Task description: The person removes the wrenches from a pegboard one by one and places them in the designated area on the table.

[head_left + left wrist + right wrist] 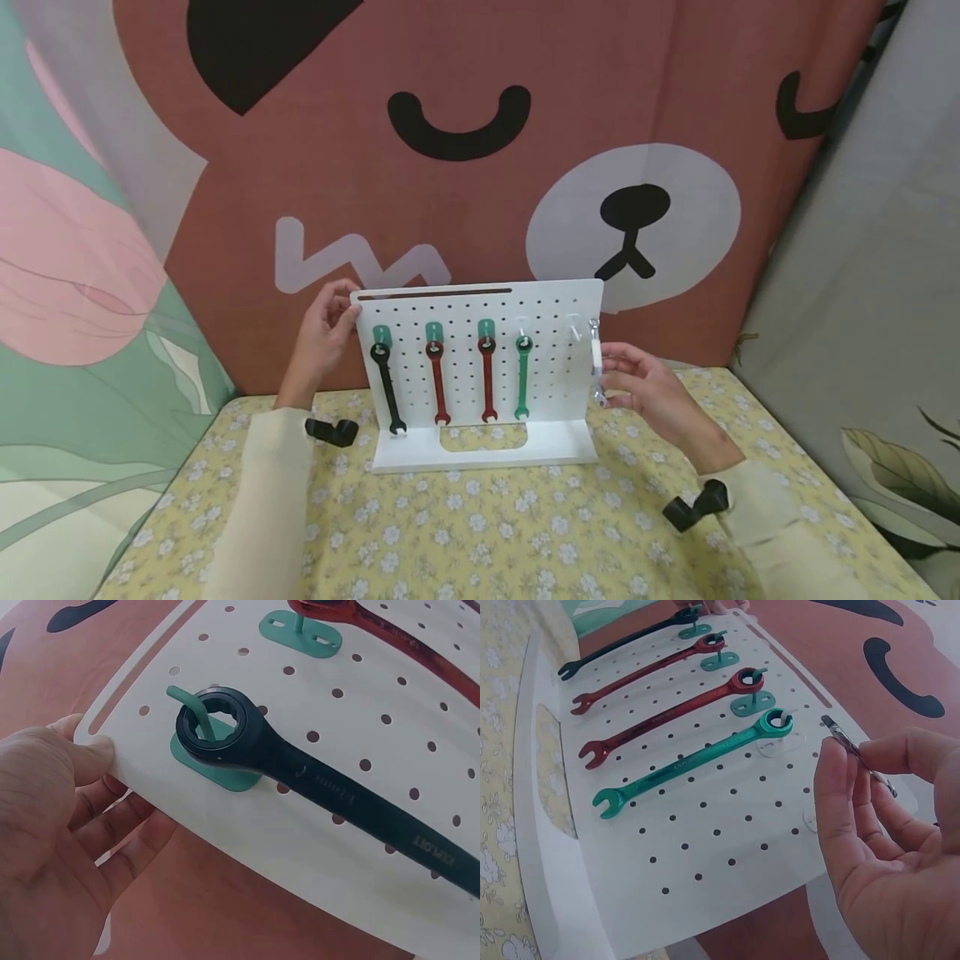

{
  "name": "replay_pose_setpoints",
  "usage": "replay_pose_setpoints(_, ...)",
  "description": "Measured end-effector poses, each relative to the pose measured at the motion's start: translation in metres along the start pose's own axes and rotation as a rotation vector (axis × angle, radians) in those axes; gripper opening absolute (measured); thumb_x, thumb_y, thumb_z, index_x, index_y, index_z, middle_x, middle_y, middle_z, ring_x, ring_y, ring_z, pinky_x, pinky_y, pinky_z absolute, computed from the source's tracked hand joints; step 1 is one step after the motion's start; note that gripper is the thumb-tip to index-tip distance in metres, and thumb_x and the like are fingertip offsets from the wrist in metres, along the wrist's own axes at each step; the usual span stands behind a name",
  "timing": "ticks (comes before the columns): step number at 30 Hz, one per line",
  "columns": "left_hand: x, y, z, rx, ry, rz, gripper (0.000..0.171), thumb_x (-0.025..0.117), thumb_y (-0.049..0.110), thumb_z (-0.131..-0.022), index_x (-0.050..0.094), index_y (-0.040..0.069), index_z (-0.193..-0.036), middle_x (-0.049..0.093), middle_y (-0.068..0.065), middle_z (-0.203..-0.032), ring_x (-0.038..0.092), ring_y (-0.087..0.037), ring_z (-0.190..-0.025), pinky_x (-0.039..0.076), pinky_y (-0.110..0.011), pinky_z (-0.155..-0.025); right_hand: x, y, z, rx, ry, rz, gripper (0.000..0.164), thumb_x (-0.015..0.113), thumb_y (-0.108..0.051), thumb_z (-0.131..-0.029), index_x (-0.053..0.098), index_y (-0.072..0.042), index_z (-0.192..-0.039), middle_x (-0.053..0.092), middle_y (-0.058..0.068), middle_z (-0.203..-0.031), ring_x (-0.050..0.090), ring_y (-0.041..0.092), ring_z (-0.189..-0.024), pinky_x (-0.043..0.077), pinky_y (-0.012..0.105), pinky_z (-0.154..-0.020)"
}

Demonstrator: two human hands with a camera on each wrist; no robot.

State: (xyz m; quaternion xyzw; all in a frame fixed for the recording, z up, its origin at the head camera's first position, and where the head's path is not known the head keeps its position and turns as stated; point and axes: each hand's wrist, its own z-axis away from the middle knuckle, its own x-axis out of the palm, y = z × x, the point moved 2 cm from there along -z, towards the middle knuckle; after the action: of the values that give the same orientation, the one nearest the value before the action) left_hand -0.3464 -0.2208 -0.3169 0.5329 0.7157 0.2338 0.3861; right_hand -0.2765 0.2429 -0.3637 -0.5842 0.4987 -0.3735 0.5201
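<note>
A white pegboard (555, 375) stands on its base. My left hand (322, 333) grips its upper left corner, thumb in front and fingers behind. Beside the right edge, my right hand (648, 387) pinches a small silver wrench (597, 362) between thumb and fingers; the right wrist view shows it nearly edge-on. On the board hang a black wrench (387, 387), a left red wrench (438, 383), another red wrench (488, 379) and a green wrench (522, 379), each by its ring end. A clear hook (574, 325) near the upper right bears nothing.
A table with a yellow floral cloth (465, 533) lies under the board. Behind it hangs a curtain (465, 200) with a bear's face; a grey curtain (855, 292) is at the right. The base has a cutout (483, 437).
</note>
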Motion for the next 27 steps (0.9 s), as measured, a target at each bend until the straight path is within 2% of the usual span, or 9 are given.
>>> replay_pose_setpoints(3,0.0,-0.007,-0.002,0.008,0.005,-0.006,0.027,0.053,0.003,-0.107,0.051,0.0,-0.134,0.062,-0.026,-0.105,0.063,-0.026,-0.089,0.056,-0.027,-0.075,-0.005,0.002,0.001,0.002,0.001,-0.013,0.046,0.065,-0.006,-0.101,0.047,0.005,-0.141,0.06,0.01,-0.114,0.064,0.021,-0.093,0.058,0.034,-0.074)
replay_pose_setpoints(7,-0.001,-0.007,0.0,0.014,-0.002,0.001,0.027,0.053,0.003,-0.107,0.05,-0.001,-0.134,0.061,-0.027,-0.104,0.062,-0.029,-0.088,0.054,-0.022,-0.073,-0.01,0.007,0.004,0.037,-0.011,-0.008,0.043,0.064,-0.005,-0.101,0.049,0.002,-0.14,0.06,0.009,-0.112,0.064,0.02,-0.09,0.058,0.035,-0.074)
replay_pose_setpoints(10,-0.001,0.005,0.002,0.016,-0.012,-0.003,0.026,0.052,-0.001,-0.106,0.049,-0.004,-0.132,0.06,-0.031,-0.104,0.061,-0.034,-0.088,0.052,-0.019,-0.072,-0.015,0.013,0.007,0.074,-0.007,0.012,0.046,0.064,-0.007,-0.101,0.047,0.002,-0.142,0.058,0.011,-0.113,0.063,0.019,-0.089,0.058,0.036,-0.074)
replay_pose_setpoints(13,0.0,0.015,0.003,0.028,-0.022,-0.005,0.025,0.05,-0.003,-0.106,0.048,-0.007,-0.131,0.059,-0.032,-0.103,0.061,-0.033,-0.087,0.05,-0.019,-0.073,-0.021,0.02,0.009,0.094,0.001,0.031,0.048,0.064,-0.009,-0.102,0.044,0.005,-0.144,0.057,0.013,-0.113,0.062,0.019,-0.089,0.058,0.036,-0.074)
replay_pose_setpoints(17,0.0,0.016,0.004,0.035,-0.021,0.0,0.025,0.051,-0.002,-0.106,0.048,-0.006,-0.131,0.06,-0.031,-0.102,0.06,-0.03,-0.084,0.049,-0.019,-0.073,-0.03,0.028,0.013,0.115,0.005,0.049,0.047,0.064,-0.011,-0.103,0.044,0.008,-0.141,0.058,0.014,-0.112,0.064,0.019,-0.089,0.058,0.038,-0.075)
replay_pose_setpoints(23,0.0,0.032,0.007,0.016,-0.025,-0.035,0.024,0.052,-0.003,-0.106,0.049,-0.007,-0.129,0.06,-0.032,-0.102,0.059,-0.038,-0.085,0.049,-0.02,-0.073,-0.04,0.041,0.013,0.176,0.001,0.114,0.049,0.066,-0.012,-0.101,0.044,0.008,-0.141,0.058,0.027,-0.115,0.066,0.021,-0.091,0.059,0.041,-0.077)
replay_pose_setpoints(27,0.0,0.034,0.006,-0.005,-0.024,-0.046,0.024,0.052,-0.002,-0.106,0.049,-0.006,-0.13,0.059,-0.032,-0.103,0.059,-0.039,-0.087,0.05,-0.02,-0.074,-0.042,0.053,0.013,0.203,-0.008,0.149,0.049,0.067,-0.012,-0.101,0.045,0.007,-0.141,0.059,0.021,-0.111,0.066,0.021,-0.091,0.059,0.043,-0.078)
